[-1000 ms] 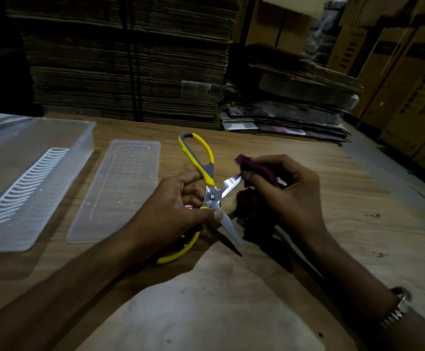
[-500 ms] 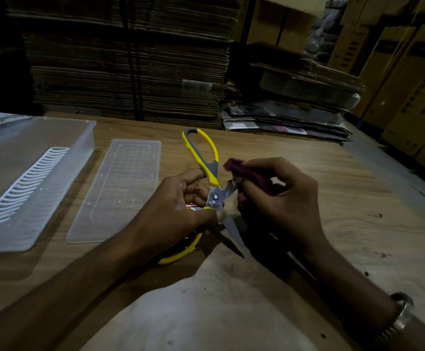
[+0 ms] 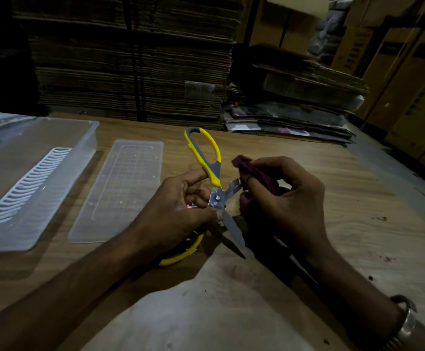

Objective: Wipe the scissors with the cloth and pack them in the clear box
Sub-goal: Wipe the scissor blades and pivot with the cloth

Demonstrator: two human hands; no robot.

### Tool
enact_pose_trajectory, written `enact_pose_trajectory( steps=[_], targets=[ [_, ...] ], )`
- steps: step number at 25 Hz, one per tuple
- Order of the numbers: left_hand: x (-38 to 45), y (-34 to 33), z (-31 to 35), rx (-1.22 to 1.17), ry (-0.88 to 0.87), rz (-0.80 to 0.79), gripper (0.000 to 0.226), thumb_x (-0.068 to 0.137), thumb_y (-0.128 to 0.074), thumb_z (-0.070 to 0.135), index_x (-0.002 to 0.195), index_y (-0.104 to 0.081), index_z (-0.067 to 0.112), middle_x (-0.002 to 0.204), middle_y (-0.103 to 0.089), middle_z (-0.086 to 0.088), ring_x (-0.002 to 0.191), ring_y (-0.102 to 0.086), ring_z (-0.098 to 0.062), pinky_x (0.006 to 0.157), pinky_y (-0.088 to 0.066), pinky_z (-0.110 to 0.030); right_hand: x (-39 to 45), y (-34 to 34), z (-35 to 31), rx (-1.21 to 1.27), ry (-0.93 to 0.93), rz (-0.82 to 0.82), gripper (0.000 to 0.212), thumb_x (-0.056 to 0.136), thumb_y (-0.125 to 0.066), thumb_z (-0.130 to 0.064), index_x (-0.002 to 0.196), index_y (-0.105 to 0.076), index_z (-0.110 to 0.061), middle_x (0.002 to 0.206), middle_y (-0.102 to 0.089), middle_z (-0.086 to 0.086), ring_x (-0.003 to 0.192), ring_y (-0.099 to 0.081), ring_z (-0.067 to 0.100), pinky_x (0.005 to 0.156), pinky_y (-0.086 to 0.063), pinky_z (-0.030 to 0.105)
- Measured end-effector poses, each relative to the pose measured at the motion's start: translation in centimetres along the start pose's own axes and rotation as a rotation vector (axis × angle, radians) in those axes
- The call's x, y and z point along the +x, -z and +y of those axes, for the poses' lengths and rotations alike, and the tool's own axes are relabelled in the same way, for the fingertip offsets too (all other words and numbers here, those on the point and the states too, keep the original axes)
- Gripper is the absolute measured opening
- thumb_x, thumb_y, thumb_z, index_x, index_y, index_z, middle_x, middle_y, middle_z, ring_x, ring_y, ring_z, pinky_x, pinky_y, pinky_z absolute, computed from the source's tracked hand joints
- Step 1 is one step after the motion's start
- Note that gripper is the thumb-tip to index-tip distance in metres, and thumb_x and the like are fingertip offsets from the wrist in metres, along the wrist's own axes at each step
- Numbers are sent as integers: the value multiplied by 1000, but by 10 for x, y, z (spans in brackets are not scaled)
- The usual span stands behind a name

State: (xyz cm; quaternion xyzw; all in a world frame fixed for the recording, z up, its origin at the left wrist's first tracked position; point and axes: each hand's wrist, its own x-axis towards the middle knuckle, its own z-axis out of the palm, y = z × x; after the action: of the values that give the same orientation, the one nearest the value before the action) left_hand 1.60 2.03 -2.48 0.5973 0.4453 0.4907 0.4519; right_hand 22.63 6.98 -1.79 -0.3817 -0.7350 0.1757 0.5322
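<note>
Yellow-and-grey scissors [image 3: 215,178] are spread wide above the wooden table, one handle loop pointing away from me. My left hand [image 3: 178,214] grips them near the pivot and the lower handle. My right hand [image 3: 284,201] pinches a dark maroon cloth [image 3: 253,171] around the upper blade close to the pivot. The other blade [image 3: 233,230] points down toward me, bare. The clear box [image 3: 29,183] with a white slotted insert lies at the left, and its flat clear lid [image 3: 120,191] lies beside it.
The wooden table [image 3: 358,224] has a pale patch near me. Stacks of flattened cardboard [image 3: 135,72] stand behind the table's far edge, and cartons [image 3: 413,84] rise at the right. A metal watch [image 3: 406,323] is on my right wrist.
My right hand has slid the cloth along the upper blade toward the pivot, covering most of it. The scissors have tilted slightly more upright in my left hand.
</note>
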Motion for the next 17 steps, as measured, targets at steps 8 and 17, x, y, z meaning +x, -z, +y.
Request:
enact_pose_trajectory(
  steps=[8, 17],
  targets=[
    [5, 3, -6, -101, 93, 0, 38, 87, -78, -11, 117, -69, 10, 90, -75, -16, 77, -74, -32, 73, -60, -41, -4, -2, 2, -12, 44, -26, 29, 85, -84, -2, 110, -78, -16, 103, -76, -9, 98, -74, 6, 75, -61, 21],
    [2, 2, 1, -63, 155, 11, 67, 87, -78, -9, 147, -54, 7, 105, -68, -38, 76, -77, -31, 65, -66, -38, 4, 6, 8, -60, 33, 96, 30, 87, -78, -15, 112, -69, -28, 105, -70, -13, 101, -70, 1, 79, -63, 28]
  ],
)
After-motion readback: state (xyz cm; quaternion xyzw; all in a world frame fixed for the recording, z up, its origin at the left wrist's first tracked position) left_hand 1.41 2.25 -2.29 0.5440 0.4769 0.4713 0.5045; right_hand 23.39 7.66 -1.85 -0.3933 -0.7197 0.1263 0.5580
